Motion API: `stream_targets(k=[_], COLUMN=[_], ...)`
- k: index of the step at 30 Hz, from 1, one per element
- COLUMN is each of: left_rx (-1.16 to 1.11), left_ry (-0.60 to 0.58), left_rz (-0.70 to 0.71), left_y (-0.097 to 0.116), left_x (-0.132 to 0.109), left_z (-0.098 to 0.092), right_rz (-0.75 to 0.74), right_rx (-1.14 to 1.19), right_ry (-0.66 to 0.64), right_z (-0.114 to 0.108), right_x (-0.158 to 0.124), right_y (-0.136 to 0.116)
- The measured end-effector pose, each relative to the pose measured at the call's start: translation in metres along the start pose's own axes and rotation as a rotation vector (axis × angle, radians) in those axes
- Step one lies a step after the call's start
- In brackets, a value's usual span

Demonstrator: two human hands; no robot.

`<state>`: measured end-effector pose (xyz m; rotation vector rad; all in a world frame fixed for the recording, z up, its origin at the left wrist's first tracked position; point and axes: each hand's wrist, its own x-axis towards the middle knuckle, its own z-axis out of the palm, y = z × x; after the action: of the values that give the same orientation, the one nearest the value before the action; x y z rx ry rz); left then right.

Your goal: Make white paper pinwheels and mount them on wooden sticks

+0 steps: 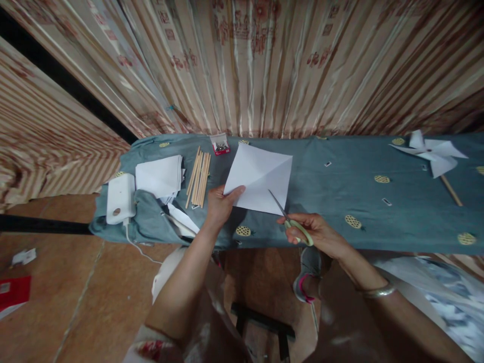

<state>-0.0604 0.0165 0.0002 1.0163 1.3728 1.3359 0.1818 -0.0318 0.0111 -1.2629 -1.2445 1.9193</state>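
Bare forearms (181, 282) reach up from the camera's side to the near edge of a cloth-covered table (340, 186). Over that edge, left of the table's middle, the left hand (222, 204) pinches a creased paper sheet (257, 169) by its left side, thumb on top. The right hand (312, 229) grips scissors (279, 204), blades lying across the sheet near its near right corner; whether they are parted, I cannot tell.

With only one side pinched, the sheet could swivel under a blade and a cut stray from the crease. Its near side seems lifted off the cloth; if it sagged, a blade might nip the fabric. Toward the far edge, beside some wooden sticks (198, 179), a careless sleeve or paper corner could tip the open box of pins (220, 145).
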Motion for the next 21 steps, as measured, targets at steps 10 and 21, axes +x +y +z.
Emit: stream_targets(k=[10,21], left_rx=[-0.019,-0.032], left_ry=[-0.023,-0.045], left_rz=[-0.009,-0.036], left_y=[-0.0015,-0.0043], left_x=[-0.0015,-0.0027], left_z=[-0.0007,-0.0006], right_rz=[0.0,0.013], right_rx=[-0.007,-0.024], right_ry=[0.024,0.028], right_z=[0.0009,0.0017], right_x=[-0.0002,0.0002], right_y=[0.0007,0.0004])
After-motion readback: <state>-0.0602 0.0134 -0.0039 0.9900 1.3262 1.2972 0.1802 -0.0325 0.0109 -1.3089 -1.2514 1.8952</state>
